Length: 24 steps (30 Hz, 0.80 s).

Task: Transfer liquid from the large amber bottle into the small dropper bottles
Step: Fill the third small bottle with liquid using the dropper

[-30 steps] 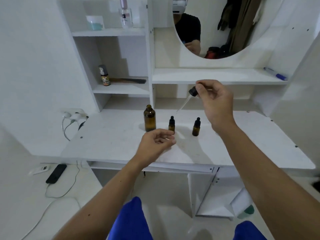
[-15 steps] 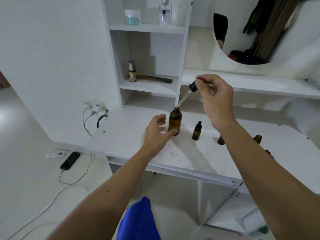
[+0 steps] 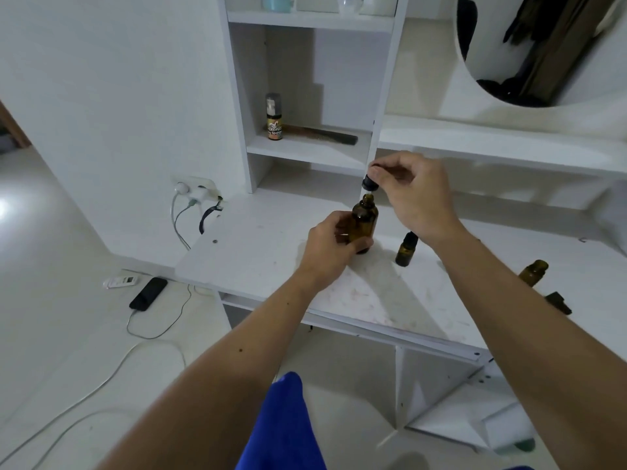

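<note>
Since half a second ago: left hand point(image 3: 330, 244) moved in from beside large amber bottle point(image 3: 364, 222) to wrapped round its lower body; right hand point(image 3: 412, 195) dropped, bringing dropper point(image 3: 369, 182) down from angled over the mouth to upright with black collar just above bottle neck. Glass tube not visible, apparently inside the neck.

White desk point(image 3: 271, 245): scuffed top, holds all bottles. Shelf unit behind with orange-labelled bottle point(image 3: 274, 121) and dark comb point(image 3: 322, 134) in middle compartment. Round mirror point(image 3: 543, 49) upper right.

Left hand: fingers curled, gripping amber bottle, bottle upright on desk. Right hand: thumb and fingertips pinching dropper bulb from above.

Capped small dropper bottle point(image 3: 406, 250) upright on desk just right of amber bottle, partly under right wrist. Open small bottle point(image 3: 533, 273) further right, near right forearm. Dark cap-like item point(image 3: 558, 302) beside it, blurred, can't tell what.

Black phone point(image 3: 148, 293) on floor at left, on a cable. Wall socket point(image 3: 195, 188) with plugs.
</note>
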Motion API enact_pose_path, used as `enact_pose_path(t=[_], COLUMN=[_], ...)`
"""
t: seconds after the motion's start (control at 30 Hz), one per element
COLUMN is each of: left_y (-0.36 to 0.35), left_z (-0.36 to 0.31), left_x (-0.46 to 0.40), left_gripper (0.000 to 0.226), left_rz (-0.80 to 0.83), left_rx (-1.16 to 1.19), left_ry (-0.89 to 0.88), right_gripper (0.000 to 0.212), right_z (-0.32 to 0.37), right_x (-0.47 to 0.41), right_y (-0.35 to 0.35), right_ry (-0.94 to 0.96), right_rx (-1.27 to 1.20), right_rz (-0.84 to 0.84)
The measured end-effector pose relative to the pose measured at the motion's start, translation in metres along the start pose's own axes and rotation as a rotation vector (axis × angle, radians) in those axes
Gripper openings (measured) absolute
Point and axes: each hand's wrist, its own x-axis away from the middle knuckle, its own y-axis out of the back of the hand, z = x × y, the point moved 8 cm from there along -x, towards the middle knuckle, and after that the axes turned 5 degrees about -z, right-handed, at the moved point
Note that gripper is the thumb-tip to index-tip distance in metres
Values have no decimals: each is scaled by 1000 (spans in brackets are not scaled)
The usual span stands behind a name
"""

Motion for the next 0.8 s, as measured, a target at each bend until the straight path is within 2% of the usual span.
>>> enact_pose_path(t=[0.4,0.8], left_y=[0,0], left_z=[-1,-8], left_x=[1,3], left_gripper=[55,54], left_rz=[8,-21], left_rx=[11,-59], left_ry=[7,-34], right_gripper=[3,3], right_z=[-20,-14], right_x=[3,8], right_y=[-6,-7], right_ry=[-83,-68], right_rx=[7,37], right_rz=[-49,12])
